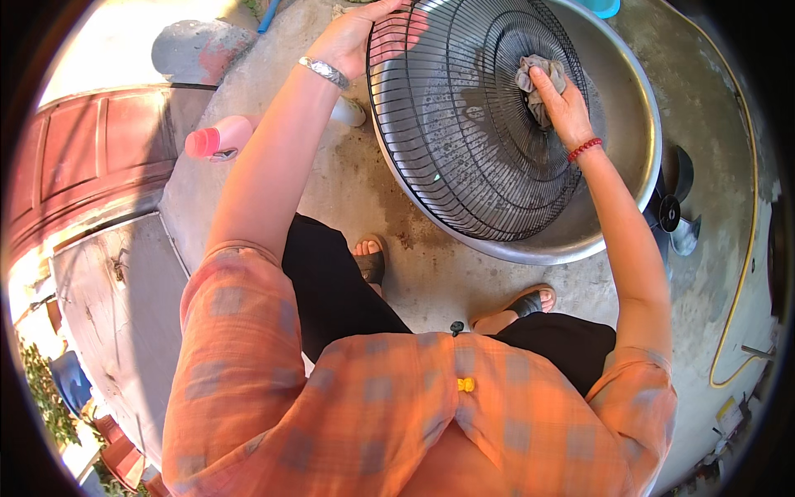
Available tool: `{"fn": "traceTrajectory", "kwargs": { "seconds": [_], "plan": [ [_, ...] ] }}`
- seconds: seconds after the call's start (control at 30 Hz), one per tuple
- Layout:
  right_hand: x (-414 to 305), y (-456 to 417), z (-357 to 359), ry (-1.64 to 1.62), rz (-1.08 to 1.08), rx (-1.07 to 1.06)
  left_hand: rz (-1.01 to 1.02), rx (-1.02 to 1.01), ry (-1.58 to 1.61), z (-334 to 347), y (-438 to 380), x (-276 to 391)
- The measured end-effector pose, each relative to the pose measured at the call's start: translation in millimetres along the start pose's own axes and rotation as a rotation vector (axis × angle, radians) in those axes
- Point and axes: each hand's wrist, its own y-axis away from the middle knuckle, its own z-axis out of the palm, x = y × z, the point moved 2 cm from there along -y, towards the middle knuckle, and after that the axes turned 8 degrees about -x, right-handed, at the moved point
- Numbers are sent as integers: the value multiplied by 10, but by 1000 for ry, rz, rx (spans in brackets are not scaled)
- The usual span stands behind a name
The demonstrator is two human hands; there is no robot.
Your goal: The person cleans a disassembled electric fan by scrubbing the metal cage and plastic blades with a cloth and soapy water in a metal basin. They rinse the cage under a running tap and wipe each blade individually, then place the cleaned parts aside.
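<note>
A black wire fan guard [478, 180] is tilted over a large round metal basin [640, 112]. With my left hand [372, 37], which wears a silver bangle, I hold the guard's upper left rim; the fingers show behind its wires. My right hand [562, 102], with a red bead bracelet at the wrist, presses a crumpled grey cloth [535, 93] against the guard near its centre. Drops of water show between the wires. On the concrete, right of the basin, lies a dark fan blade [669, 213].
A pink bottle [230, 136] with a red cap and a pale container [349, 113] are left of the basin. A yellow hose [753, 186] runs along the right. Part of a turquoise container [601, 6] shows at the top. My sandalled feet are below the basin.
</note>
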Motion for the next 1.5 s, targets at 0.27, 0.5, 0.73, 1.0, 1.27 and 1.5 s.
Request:
{"fn": "traceTrajectory", "kwargs": {
  "seconds": [0.27,0.5,0.73,1.0,1.27,1.5],
  "plan": [
    [-144,34,-33,-350,27,-98,-12,53,108,223,729,-367],
    [-928,332,132,-13,-233,-244,-24,319,95,439,999,-934],
    [-407,755,321,565,-606,-22,81,488,61,734,949,-845],
    [567,663,-331,917,-54,-137,180,566,-44,714,911,-667],
    [779,642,-1278,911,369,144,333,362,-417,1238,789,-63],
    [390,691,-1683,309,333,464,442,-19,-1121,2145,744,448]
  ]
}}
